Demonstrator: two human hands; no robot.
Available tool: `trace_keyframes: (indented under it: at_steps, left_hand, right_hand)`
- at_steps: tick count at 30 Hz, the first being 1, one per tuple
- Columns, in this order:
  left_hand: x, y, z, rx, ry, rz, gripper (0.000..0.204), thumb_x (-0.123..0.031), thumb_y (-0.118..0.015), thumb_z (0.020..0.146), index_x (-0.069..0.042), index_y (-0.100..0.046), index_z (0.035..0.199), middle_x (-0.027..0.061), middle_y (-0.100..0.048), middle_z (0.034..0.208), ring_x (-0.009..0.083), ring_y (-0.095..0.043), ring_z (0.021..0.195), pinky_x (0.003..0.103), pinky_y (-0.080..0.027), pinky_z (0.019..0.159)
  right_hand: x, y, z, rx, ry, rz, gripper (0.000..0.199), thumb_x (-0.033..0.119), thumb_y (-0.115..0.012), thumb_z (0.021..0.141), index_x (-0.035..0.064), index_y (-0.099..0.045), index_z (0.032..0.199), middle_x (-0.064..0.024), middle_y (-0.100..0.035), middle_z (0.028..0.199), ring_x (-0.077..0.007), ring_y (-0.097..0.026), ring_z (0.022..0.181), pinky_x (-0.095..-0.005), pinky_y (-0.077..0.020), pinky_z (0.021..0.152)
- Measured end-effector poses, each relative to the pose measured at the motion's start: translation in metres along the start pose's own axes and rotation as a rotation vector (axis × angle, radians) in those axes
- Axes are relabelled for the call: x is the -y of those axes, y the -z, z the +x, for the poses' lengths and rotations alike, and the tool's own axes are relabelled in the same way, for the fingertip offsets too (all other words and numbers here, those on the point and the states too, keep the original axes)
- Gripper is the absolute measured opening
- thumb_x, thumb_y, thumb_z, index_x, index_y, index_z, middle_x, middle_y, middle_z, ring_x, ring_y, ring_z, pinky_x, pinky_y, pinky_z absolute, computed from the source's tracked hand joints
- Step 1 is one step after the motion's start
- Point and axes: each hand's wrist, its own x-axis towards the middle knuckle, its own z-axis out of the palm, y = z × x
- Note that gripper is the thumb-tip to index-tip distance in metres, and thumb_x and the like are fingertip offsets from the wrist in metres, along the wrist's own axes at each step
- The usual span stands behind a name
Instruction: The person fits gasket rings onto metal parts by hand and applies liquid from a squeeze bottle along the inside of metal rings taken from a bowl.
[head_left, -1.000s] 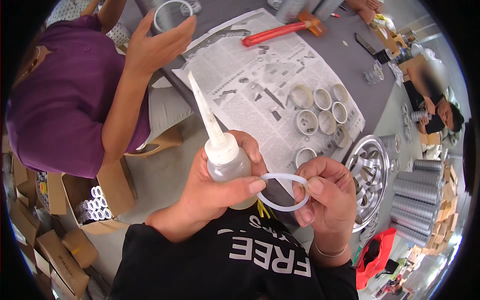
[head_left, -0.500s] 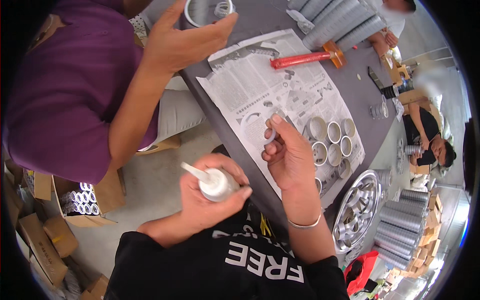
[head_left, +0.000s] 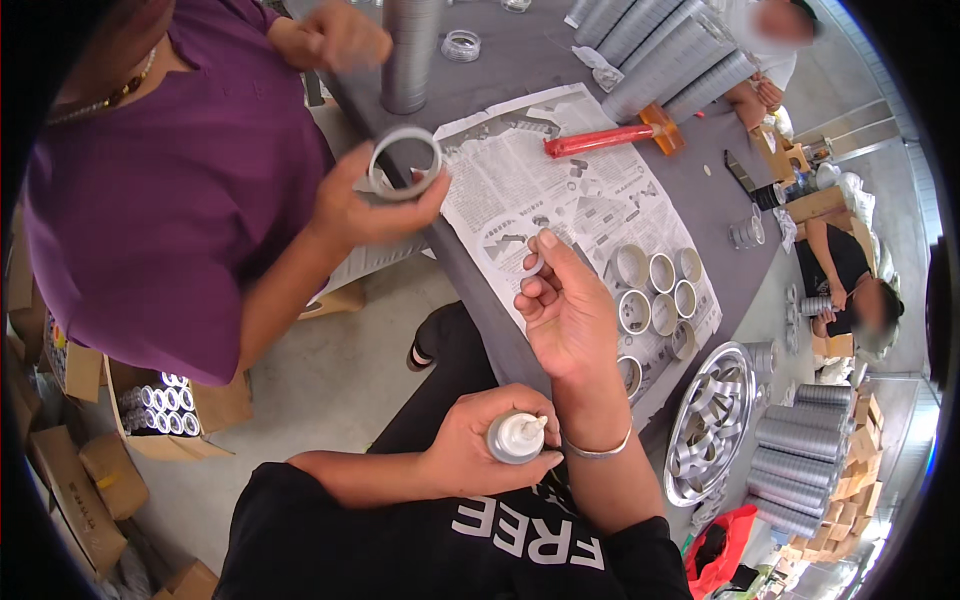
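Ring held over the newspaper, glue bottle kept low

The grey table (head_left: pixel 560 60) carries a newspaper (head_left: pixel 560 190) with open metal cans (head_left: pixel 655 290) in rows. The right hand (head_left: pixel 565 310) pinches a thin white ring (head_left: pixel 530 262) between thumb and forefinger above the paper; the left hand (head_left: pixel 470 450) is closed around a small glue bottle (head_left: pixel 515 437) near the lap. A steady, level pinch would likely keep the ring round.
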Motion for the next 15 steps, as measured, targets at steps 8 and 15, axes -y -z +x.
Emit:
trace_keyframes:
  at_steps: [8, 15]
  left_hand:
    - [-0.0023, -0.0047, -0.0091, 0.029, 0.059, -0.067, 0.028, 0.002, -0.071, 0.071, -0.003, -0.055, 0.094, 0.0046, -0.061, 0.087, 0.0104, -0.059, 0.081, 0.024, -0.047, 0.072]
    - [-0.0037, -0.0065, -0.0102, 0.052, 0.069, -0.038, 0.028, 0.002, -0.071, 0.071, -0.003, -0.055, 0.094, 0.004, -0.06, 0.087, 0.0099, -0.059, 0.081, 0.024, -0.047, 0.072]
  right_hand:
    - [-0.0004, 0.0007, -0.0079, 0.004, 0.013, 0.015, 0.016, 0.016, -0.065, 0.082, 0.001, -0.062, 0.086, -0.0046, -0.06, 0.076, -0.01, -0.058, 0.054, -0.024, -0.0511, 0.05]
    - [-0.0026, 0.0023, -0.0093, -0.002, 0.003, 0.006, 0.016, 0.016, -0.066, 0.081, 0.0008, -0.062, 0.084, -0.0047, -0.061, 0.073, -0.01, -0.058, 0.054, -0.0237, -0.051, 0.049]
